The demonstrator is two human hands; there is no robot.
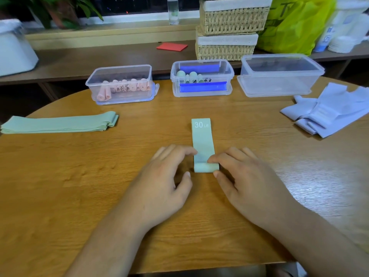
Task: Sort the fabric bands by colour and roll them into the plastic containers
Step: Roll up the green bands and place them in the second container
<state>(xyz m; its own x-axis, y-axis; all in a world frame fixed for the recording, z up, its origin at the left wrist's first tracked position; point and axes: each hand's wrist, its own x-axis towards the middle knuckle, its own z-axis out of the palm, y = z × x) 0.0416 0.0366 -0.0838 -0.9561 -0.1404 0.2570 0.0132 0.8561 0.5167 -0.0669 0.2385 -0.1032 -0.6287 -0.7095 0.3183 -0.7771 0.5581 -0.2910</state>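
Observation:
A mint-green fabric band (202, 139) marked "30" lies lengthwise on the wooden table (60, 176), its near end curled into a small roll. My left hand (165, 176) touches the band's left edge with its fingertips. My right hand (243, 176) pinches the roll between forefinger and thumb. A stack of flat green bands (58, 123) lies at the left. Pale lilac bands (331, 110) are heaped at the right. Three clear containers stand at the back: the left container (121, 84) holds pink rolls, the middle container (201, 77) holds green rolls, and the right container (279, 74) looks empty.
Behind the table runs a low bench (99, 56) with a red folded sheet (172, 46), two stacked wicker baskets (229, 29), a yellow-green bag (291, 23) and a white bin (14, 47). A water bottle (173, 10) stands on the sill.

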